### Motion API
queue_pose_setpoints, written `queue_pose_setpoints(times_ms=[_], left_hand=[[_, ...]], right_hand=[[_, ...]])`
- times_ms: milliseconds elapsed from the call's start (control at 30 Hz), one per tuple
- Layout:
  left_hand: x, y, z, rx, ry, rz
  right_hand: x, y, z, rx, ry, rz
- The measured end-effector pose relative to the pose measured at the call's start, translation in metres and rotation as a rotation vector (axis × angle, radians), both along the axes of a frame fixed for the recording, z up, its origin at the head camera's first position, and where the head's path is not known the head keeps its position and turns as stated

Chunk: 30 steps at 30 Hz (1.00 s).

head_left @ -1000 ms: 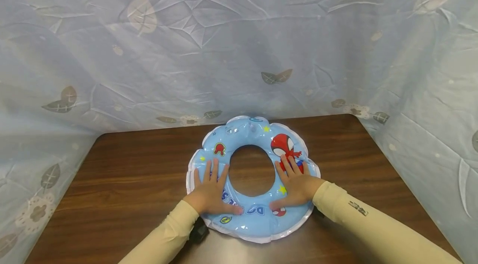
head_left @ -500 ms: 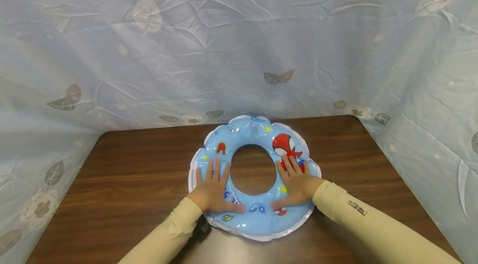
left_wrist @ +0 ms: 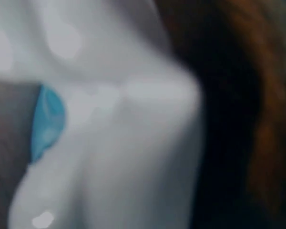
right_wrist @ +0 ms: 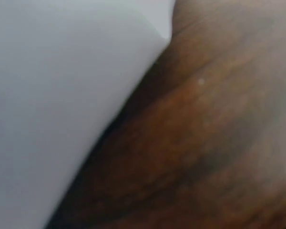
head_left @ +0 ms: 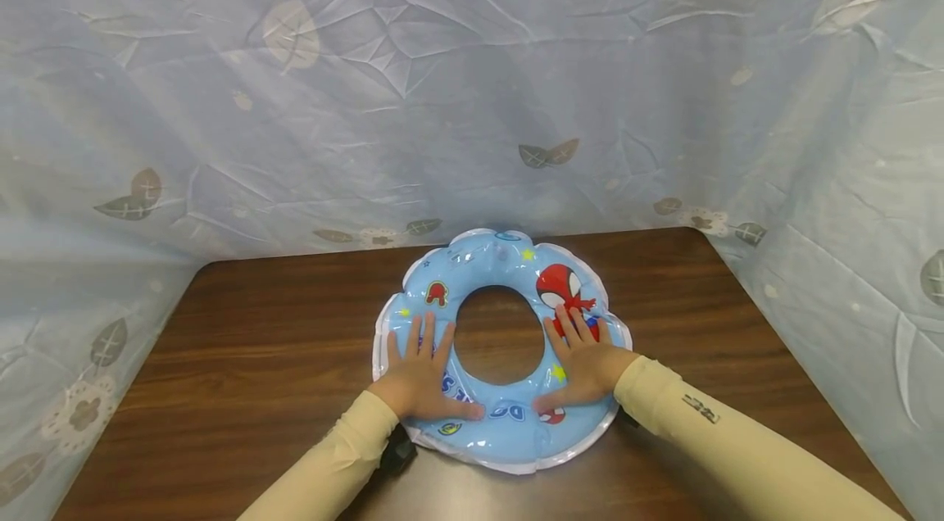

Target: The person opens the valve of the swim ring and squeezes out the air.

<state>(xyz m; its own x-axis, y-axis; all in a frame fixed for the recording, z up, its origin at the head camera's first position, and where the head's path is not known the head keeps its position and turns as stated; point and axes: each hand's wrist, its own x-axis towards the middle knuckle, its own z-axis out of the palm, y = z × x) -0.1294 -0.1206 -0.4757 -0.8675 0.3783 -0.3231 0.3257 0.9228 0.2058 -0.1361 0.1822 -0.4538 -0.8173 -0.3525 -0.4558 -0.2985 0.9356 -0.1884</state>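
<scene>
A light blue inflatable swim ring point(head_left: 509, 443) with a scalloped white edge and a red cartoon figure lies flat on the wooden table. On its left side rests my left hand point(head_left: 422, 382), fingers spread and straight. My right hand point(head_left: 586, 369) lies the same way on the ring's right side, partly covering the printed figure. Close up and blurred, the left wrist view has the ring's pale underside point(left_wrist: 133, 143) with a small blue patch. In the right wrist view, the pale ring point(right_wrist: 62, 95) fills the left half beside the wood. Neither wrist view includes the fingers.
The dark brown table point(head_left: 258, 341) extends to both sides of the ring. A pale blue curtain point(head_left: 457, 95) with leaf and flower prints hangs behind the table and along both sides. Beneath the left wrist sits a small black device point(head_left: 398, 454).
The head view shifts very slightly. Both hands stay spread on the swim ring, and the ring keeps its place on the table.
</scene>
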Motion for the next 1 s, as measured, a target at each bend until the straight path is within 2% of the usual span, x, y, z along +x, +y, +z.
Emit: queue_pose_setpoints(times_ms=[167, 333, 467, 533, 633, 733, 833, 900, 1000], left_hand=[[0.001, 0.000, 0.004, -0.005, 0.016, 0.004], [0.000, -0.001, -0.004, -0.017, 0.037, 0.008], [0.002, -0.001, -0.004, 0.003, 0.070, -0.001], [0.004, -0.001, -0.001, 0.021, 0.120, -0.008], [0.010, 0.000, 0.005, 0.043, 0.241, -0.013], [0.017, 0.003, 0.011, 0.051, 0.357, 0.007], [0.025, 0.009, 0.017, 0.071, 0.424, 0.044], [0.032, 0.013, 0.020, 0.097, 0.420, 0.071], [0.040, 0.017, 0.025, 0.142, 0.349, 0.111]], right_hand=[[-0.001, 0.001, -0.005, -0.029, 0.030, 0.010], [0.002, 0.000, -0.001, -0.039, 0.028, 0.011], [0.003, 0.002, -0.004, -0.053, 0.033, 0.010], [0.003, 0.002, -0.003, -0.044, 0.041, 0.013], [0.004, 0.002, 0.000, -0.035, 0.061, 0.021], [0.006, -0.001, 0.008, -0.028, 0.073, 0.022], [0.007, -0.002, 0.010, -0.032, 0.101, 0.023], [0.009, -0.003, 0.011, -0.037, 0.129, 0.018], [0.016, -0.005, 0.011, -0.039, 0.201, 0.017]])
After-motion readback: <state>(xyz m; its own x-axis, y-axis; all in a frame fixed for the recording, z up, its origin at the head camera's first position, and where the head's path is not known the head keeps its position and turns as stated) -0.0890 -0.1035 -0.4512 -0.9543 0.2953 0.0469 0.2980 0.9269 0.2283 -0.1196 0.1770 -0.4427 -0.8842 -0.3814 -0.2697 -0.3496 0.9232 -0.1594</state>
